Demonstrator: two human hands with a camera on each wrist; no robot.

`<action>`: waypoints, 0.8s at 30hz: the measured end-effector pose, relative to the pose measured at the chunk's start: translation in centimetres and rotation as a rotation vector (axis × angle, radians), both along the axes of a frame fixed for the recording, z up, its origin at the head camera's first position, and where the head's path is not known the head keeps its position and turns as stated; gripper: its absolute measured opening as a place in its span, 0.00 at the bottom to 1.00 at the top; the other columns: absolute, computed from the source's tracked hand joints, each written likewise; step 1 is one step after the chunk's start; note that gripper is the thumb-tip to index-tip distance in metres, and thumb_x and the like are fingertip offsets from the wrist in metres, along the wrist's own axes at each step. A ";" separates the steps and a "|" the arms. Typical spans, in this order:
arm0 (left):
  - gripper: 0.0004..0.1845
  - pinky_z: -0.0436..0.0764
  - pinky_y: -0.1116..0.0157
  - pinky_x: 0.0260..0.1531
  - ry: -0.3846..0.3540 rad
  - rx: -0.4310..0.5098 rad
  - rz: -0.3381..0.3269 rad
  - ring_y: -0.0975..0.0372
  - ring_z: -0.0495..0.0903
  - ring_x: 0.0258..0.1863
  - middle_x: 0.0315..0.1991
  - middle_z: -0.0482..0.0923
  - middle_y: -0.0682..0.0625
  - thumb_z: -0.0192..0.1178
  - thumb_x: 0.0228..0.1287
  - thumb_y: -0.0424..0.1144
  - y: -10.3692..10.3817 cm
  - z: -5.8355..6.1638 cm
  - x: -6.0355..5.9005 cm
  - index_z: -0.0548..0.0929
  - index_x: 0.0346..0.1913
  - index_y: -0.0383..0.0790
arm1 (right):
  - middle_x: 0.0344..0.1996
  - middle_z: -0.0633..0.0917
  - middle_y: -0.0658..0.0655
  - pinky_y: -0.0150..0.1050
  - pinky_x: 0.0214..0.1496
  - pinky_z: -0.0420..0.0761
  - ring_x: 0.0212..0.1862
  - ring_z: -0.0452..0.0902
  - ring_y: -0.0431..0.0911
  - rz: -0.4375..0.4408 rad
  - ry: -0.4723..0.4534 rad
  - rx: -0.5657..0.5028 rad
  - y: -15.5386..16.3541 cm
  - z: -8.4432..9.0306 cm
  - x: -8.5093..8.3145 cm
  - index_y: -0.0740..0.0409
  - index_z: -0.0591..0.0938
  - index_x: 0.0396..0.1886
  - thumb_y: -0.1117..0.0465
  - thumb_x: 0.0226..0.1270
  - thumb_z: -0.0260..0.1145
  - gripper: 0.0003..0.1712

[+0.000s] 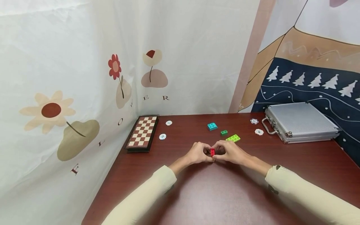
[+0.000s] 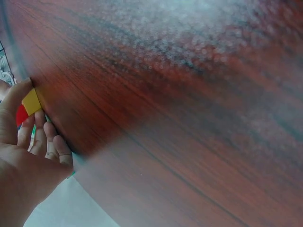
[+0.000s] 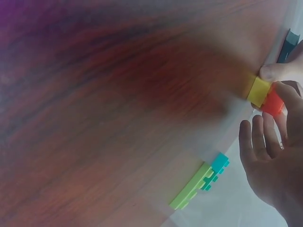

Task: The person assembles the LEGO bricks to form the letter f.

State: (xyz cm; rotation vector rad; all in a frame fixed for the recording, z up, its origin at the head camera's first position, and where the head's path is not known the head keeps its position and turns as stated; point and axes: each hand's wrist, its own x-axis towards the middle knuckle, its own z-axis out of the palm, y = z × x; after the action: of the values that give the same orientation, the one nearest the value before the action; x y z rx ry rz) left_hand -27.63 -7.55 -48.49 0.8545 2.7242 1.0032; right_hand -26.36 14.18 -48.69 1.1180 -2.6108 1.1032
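Note:
Over the middle of the dark wooden table (image 1: 225, 200), both hands meet around a small red brick (image 1: 212, 152). The wrist views show a yellow brick (image 3: 259, 91) joined to the red brick (image 3: 273, 104). My left hand (image 1: 204, 154) pinches the pair, its thumb on the yellow brick (image 2: 31, 101). From the right, my right hand (image 1: 220, 151) has its fingers curled round the red brick. Just beyond the hands lie a lime brick (image 1: 233, 138), a small dark green brick (image 1: 224, 132) and a teal brick (image 1: 212, 126).
A folded chessboard (image 1: 142, 132) lies at the left edge by the flowered curtain. White poker chips (image 1: 162, 136) lie near it, and more chips (image 1: 259, 132) lie by a closed aluminium case (image 1: 299, 122) at the back right.

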 end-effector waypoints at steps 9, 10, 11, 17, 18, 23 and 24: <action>0.17 0.77 0.76 0.34 0.032 -0.043 -0.023 0.73 0.79 0.29 0.31 0.88 0.57 0.82 0.52 0.43 0.1 0.3 0.0 0.92 0.44 0.41 | 0.38 0.89 0.47 0.39 0.43 0.85 0.40 0.86 0.40 -0.005 -0.014 0.009 0.1 -0.1 -0.2 0.54 0.87 0.46 0.62 0.59 0.81 0.16; 0.17 0.77 0.76 0.34 0.036 -0.054 -0.028 0.73 0.79 0.29 0.32 0.88 0.57 0.82 0.52 0.43 0.1 0.5 -0.1 0.91 0.44 0.41 | 0.38 0.89 0.46 0.39 0.44 0.85 0.39 0.86 0.40 -0.009 -0.019 0.007 0.1 -0.1 -0.2 0.53 0.87 0.46 0.61 0.59 0.81 0.16; 0.17 0.77 0.76 0.34 0.037 -0.061 -0.034 0.73 0.79 0.30 0.32 0.88 0.57 0.81 0.53 0.43 0.2 0.6 -0.2 0.91 0.44 0.41 | 0.38 0.88 0.46 0.39 0.44 0.85 0.39 0.86 0.40 -0.015 -0.023 0.004 0.1 0.0 -0.3 0.53 0.87 0.46 0.61 0.59 0.81 0.16; 0.17 0.78 0.76 0.36 0.032 -0.075 -0.049 0.72 0.79 0.33 0.35 0.88 0.56 0.81 0.54 0.43 0.4 0.9 -0.7 0.91 0.44 0.40 | 0.37 0.88 0.48 0.39 0.43 0.85 0.39 0.85 0.43 -0.035 -0.031 -0.025 0.4 -0.2 -0.3 0.53 0.86 0.47 0.62 0.59 0.81 0.17; 0.17 0.78 0.76 0.36 0.031 -0.078 -0.047 0.72 0.80 0.33 0.35 0.88 0.56 0.81 0.54 0.43 0.4 0.8 -0.7 0.91 0.44 0.40 | 0.37 0.88 0.49 0.39 0.43 0.85 0.39 0.85 0.43 -0.030 -0.035 -0.028 0.4 -0.3 -0.2 0.54 0.86 0.48 0.62 0.60 0.81 0.18; 0.18 0.78 0.76 0.35 0.021 -0.092 -0.032 0.72 0.80 0.32 0.35 0.88 0.57 0.82 0.53 0.44 0.2 0.6 -0.3 0.91 0.45 0.41 | 0.39 0.89 0.51 0.40 0.43 0.86 0.41 0.86 0.43 0.015 -0.041 0.003 0.6 -0.1 0.2 0.56 0.85 0.53 0.60 0.61 0.81 0.21; 0.18 0.78 0.76 0.35 0.018 -0.090 -0.031 0.72 0.80 0.32 0.34 0.88 0.57 0.82 0.52 0.44 0.1 0.5 -0.3 0.91 0.45 0.41 | 0.40 0.89 0.51 0.41 0.44 0.86 0.41 0.86 0.43 0.023 -0.035 0.021 0.6 0.0 0.2 0.56 0.85 0.53 0.59 0.61 0.81 0.22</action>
State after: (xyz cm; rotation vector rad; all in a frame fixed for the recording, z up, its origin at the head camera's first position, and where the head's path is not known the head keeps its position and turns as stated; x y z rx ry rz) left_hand -27.88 -7.40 -47.95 0.8913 2.7386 0.8648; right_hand -26.20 14.82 -48.68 1.1459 -2.6484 1.1122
